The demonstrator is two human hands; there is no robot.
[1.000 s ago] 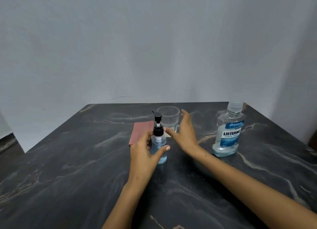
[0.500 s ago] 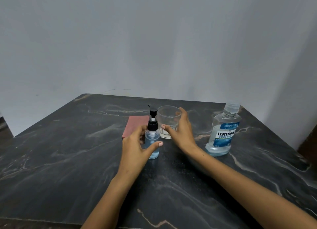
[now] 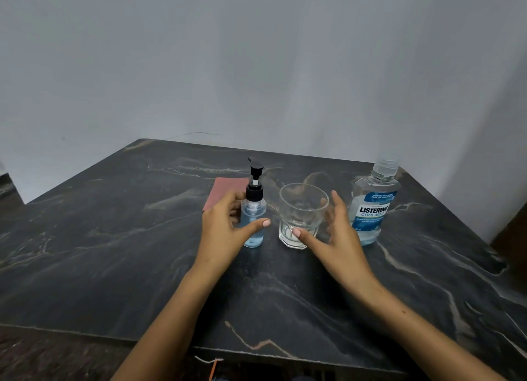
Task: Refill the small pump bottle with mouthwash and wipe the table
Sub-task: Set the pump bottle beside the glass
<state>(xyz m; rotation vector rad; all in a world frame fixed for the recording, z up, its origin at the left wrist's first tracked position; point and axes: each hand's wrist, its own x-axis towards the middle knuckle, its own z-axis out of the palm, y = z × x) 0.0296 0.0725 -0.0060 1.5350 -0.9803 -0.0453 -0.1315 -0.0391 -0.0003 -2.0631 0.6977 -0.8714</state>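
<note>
The small pump bottle (image 3: 253, 213) stands upright mid-table, clear with a black pump and blue liquid in its lower part. My left hand (image 3: 222, 235) wraps around it, thumb across the front and fingers behind. Just right of it is an empty clear glass (image 3: 302, 209). My right hand (image 3: 339, 241) grips the glass, thumb on its near side and fingers on its far right side. The large Listerine mouthwash bottle (image 3: 374, 206) stands capped to the right of that hand. A folded pink cloth (image 3: 224, 191) lies flat behind my left hand, partly hidden.
The dark marble table (image 3: 114, 252) meets a grey wall at its far edge. Its near edge runs across the bottom of the view, and its right edge falls away just past the mouthwash bottle.
The glass has come from behind the pump bottle to its right and nearer to me, held in my right hand. My left hand has stayed on the pump bottle.
</note>
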